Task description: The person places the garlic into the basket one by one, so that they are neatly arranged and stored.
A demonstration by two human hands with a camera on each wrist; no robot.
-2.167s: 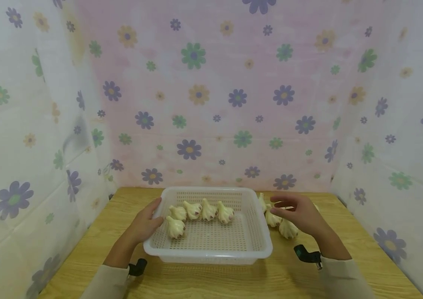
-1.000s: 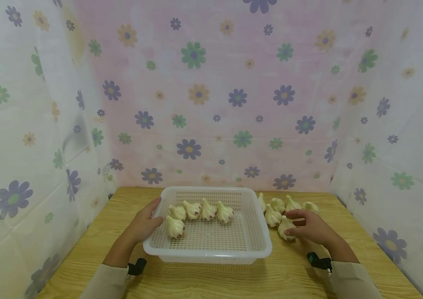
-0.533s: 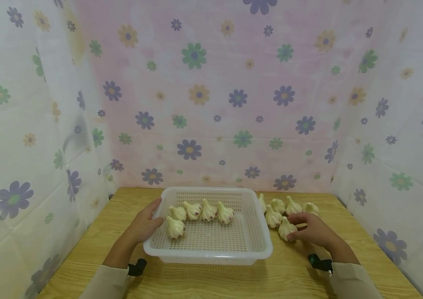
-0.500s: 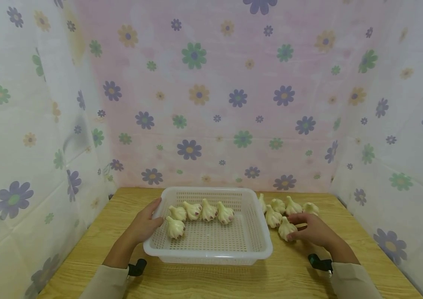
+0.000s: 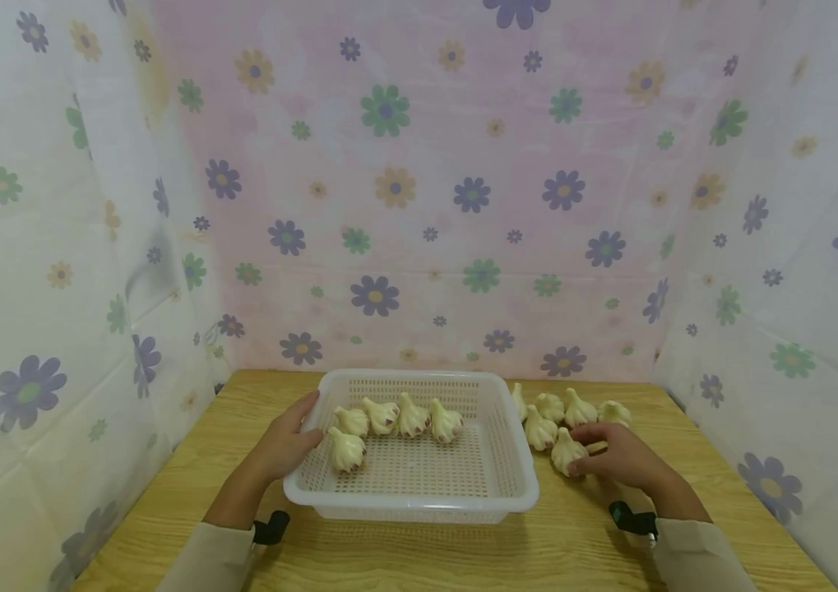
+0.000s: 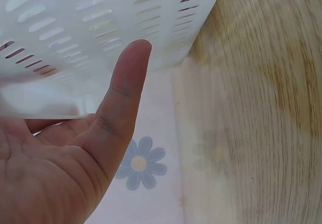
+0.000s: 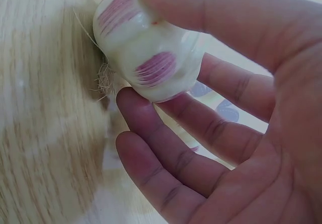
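Note:
A white plastic basket (image 5: 419, 501) with slotted walls stands on the wooden table. My left hand (image 5: 287, 440) holds its left rim, thumb over the edge; in the left wrist view one finger (image 6: 121, 93) lies along the outer wall. Several garlic bulbs (image 5: 347, 450) are in the basket's left and back part. To the right of the basket, my right hand (image 5: 629, 460) pinches the front garlic bulb (image 5: 565, 454) of a group. In the right wrist view, the thumb and fingertips hold this purple-streaked bulb (image 7: 146, 48), its roots close to the tabletop.
Several more garlic bulbs (image 5: 540, 429) lie behind the held one, close to the basket's right wall. Flower-printed cloth (image 5: 433, 205) hangs at the back and both sides of the table (image 5: 419, 559).
My right hand has come down from above the loose garlic bulbs to the front one, and its thumb and fingers have taken hold of it. The left hand and basket stay put.

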